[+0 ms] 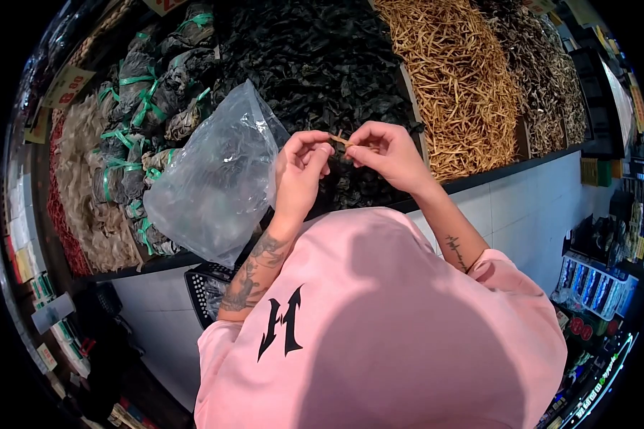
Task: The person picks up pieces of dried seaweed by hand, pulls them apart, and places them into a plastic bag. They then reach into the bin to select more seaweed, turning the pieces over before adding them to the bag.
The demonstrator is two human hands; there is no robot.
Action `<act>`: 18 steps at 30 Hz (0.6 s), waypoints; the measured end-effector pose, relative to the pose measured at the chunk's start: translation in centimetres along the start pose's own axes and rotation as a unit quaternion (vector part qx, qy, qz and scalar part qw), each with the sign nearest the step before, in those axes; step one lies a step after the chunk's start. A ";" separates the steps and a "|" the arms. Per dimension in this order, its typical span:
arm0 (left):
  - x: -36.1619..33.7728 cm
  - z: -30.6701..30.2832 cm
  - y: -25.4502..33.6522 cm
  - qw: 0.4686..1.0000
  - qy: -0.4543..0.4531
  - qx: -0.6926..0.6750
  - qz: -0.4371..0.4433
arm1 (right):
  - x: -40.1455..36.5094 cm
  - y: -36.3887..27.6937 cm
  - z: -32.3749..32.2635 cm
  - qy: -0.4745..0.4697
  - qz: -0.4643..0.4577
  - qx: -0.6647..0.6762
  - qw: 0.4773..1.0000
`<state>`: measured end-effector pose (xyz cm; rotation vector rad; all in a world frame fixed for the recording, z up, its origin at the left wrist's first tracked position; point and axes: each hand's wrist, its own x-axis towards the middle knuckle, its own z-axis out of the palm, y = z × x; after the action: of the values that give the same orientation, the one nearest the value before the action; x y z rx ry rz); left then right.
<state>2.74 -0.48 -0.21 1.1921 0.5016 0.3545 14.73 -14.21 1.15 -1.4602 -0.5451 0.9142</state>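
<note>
Between my two hands is a short, thin yellowish-brown dried strip (342,141), similar in colour to the strips in the bin on the right. My left hand (305,159) has its fingers curled and pinches the strip's left end. My right hand (386,151) grips the other end between thumb and forefinger. Beneath both hands spreads a bin of dark, crinkled dried leaves (308,64), maybe seaweed or fungus. A clear plastic bag (211,175) hangs beside my left wrist, puffed out, overlapping the goods behind it.
Dried yellow-brown strips (454,86) fill the bin on the right, with thinner dried pieces (547,79) beyond. Left are dark bundles tied with green bands (132,121), pale dried sheets (86,179) and red dried goods (64,222). A price card (69,86) stands at left.
</note>
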 end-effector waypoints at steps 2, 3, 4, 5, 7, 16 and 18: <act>-0.1 -0.2 -0.1 1.000 -0.003 0.004 -0.005 | -0.1 -0.9 -2.2 0.044 -0.012 -0.021 0.999; -0.1 -0.3 -0.1 1.000 -0.005 0.007 -0.009 | 0.1 -0.8 -4.0 0.077 -0.036 -0.013 0.996; -0.1 -0.4 -0.2 1.000 -0.006 0.005 -0.009 | 0.2 -1.1 -6.0 0.131 -0.047 -0.061 0.988; -0.2 -0.6 -0.3 0.999 -0.019 0.019 -0.017 | 0.4 -1.0 -8.6 0.172 -0.066 -0.103 0.977; -0.1 -0.7 -0.6 0.999 -0.033 0.035 -0.026 | 0.8 -0.2 -13.3 0.306 -0.087 -0.308 0.897; -0.4 -0.1 -1.0 0.996 -0.073 0.053 -0.026 | 6.6 -0.2 -12.5 0.296 -0.169 -0.571 0.747; -0.6 -0.1 -1.1 0.995 -0.091 0.041 -0.018 | 9.7 1.0 -12.5 0.281 -0.130 -0.589 0.747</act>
<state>2.21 -1.04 -1.14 1.2794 0.3813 0.1945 30.09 -14.07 -2.88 -2.5600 -0.8914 -0.2829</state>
